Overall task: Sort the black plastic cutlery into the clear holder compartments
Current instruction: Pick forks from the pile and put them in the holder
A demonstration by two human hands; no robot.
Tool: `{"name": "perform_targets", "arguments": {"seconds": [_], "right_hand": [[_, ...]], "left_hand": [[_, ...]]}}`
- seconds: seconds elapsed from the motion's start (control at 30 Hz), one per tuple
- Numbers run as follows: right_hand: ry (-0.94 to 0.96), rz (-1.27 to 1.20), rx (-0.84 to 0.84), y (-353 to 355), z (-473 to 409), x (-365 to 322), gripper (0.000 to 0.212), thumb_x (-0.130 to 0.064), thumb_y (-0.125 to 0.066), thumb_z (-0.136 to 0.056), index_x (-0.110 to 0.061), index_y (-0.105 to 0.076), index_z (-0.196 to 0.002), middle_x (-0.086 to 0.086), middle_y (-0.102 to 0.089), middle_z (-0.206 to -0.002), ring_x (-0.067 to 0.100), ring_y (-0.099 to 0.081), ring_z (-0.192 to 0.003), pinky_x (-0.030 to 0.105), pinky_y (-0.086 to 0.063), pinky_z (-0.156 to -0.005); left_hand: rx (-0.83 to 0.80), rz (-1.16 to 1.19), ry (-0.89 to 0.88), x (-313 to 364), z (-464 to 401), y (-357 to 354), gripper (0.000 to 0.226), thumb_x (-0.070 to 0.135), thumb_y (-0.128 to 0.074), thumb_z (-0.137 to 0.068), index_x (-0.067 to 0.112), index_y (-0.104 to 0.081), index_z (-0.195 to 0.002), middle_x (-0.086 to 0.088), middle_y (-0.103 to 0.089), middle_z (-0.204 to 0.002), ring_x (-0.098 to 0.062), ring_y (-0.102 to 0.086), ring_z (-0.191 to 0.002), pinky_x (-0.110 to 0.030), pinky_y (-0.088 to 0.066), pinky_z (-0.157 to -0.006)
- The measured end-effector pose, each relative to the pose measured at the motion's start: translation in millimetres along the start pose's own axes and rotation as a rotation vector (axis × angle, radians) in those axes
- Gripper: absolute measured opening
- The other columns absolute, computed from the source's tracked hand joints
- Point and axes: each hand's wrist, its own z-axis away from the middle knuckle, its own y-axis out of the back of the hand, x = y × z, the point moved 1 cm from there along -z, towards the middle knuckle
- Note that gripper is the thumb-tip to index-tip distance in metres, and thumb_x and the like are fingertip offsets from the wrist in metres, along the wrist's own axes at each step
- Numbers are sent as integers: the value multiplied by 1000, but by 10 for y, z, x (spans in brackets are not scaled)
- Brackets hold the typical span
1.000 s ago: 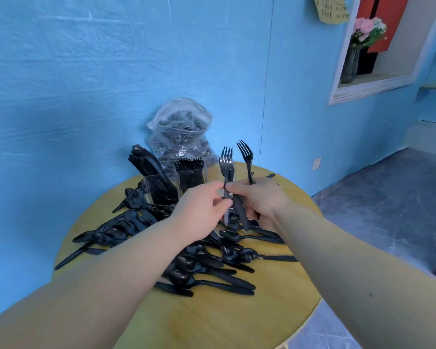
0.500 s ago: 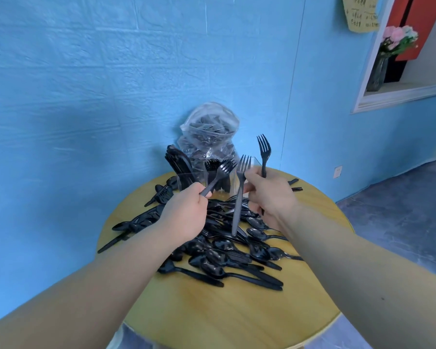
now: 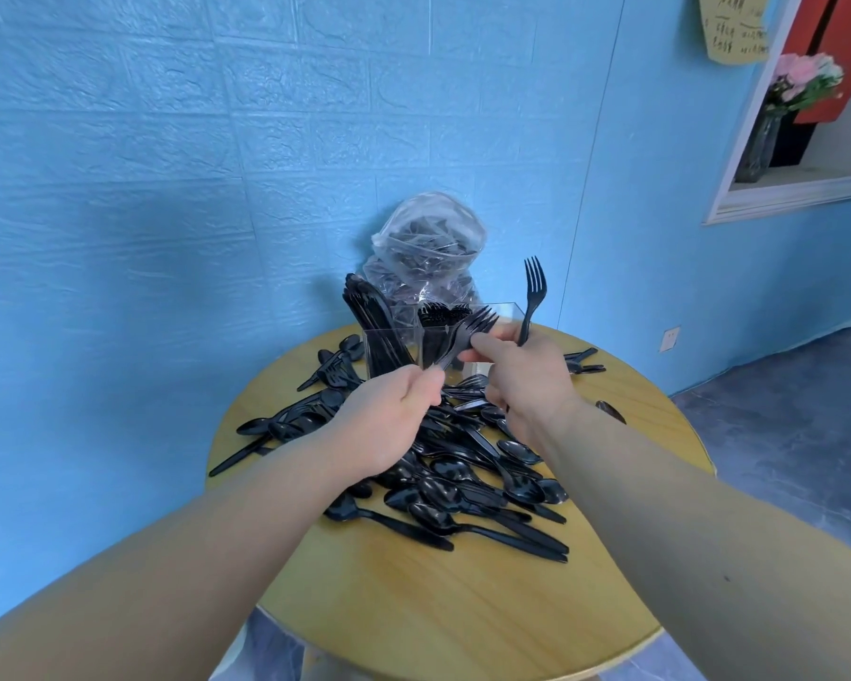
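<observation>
At frame centre, the left hand (image 3: pixel 389 425) pinches the handle of a black plastic fork (image 3: pixel 467 331), its tines against the right hand's fingertips (image 3: pixel 480 342). The right hand (image 3: pixel 526 380) grips a second, upright black fork (image 3: pixel 531 299). Just behind them stands the clear plastic cutlery holder (image 3: pixel 504 309), part filled. Loose black spoons (image 3: pixel 467 479) litter the round wooden table (image 3: pixel 453 607).

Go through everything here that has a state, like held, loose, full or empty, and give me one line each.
left hand: grips forks by their handles
forks: held slanted, tines by the holder
right hand: holds one fork, fingertips at the slanted forks
upright fork: held, tines up
clear holder: upright, two compartments filled, the rightmost looks empty
spoon pile: loose on the table
plastic bag: upright, holds cutlery
</observation>
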Motion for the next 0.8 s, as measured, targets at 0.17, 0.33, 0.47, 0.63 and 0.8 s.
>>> {"name": "perform_targets", "arguments": {"seconds": [0.17,0.33,0.47,0.63,0.8], "right_hand": [[-10,101,25,-14,-1,6,26,-39,-44,-98,-14,-49,-90,4,-58,-69,8,-29,-36,23,-26,-40],[7,153,48,158,-48,36,30,-32,-33,-101,-13,-50,-84,5,-40,-66,15,-30,-50,28,-28,-48],[12,224,91,293,-126,52,25,-3,-36,-95,-10,-51,-113,9,-51,-72,16,-41,-52,29,-39,-50],[18,125,103,337,-102,-15,18,-11,-34,-98,-7,-51,-101,12,-52,-68,17,-42,-44,29,-40,-46],[76,195,60,291,-68,-85,19,-13,-50,-92,-9,-63,-79,10,-47,-74,17,-35,-64,25,-30,-57]], "left_hand": [[45,-26,-14,-90,-74,17,30,25,-29,-102,15,-56,-94,1,-46,-66,-13,-41,-55,-28,-30,-52],[84,-37,42,-192,-127,68,28,26,-34,-101,17,-59,-93,-2,-46,-64,-15,-42,-54,-29,-31,-51],[69,-60,82,-182,-145,67,30,26,-32,-101,13,-58,-96,-2,-47,-66,-15,-42,-57,-31,-31,-53],[106,-113,101,-128,-141,55,33,23,-27,-102,7,-56,-97,0,-44,-66,-16,-43,-61,-31,-32,-56],[83,-108,78,-65,-139,27,43,29,-22,-103,3,-56,-100,-2,-49,-77,-20,-49,-77,-35,-39,-73]]}}
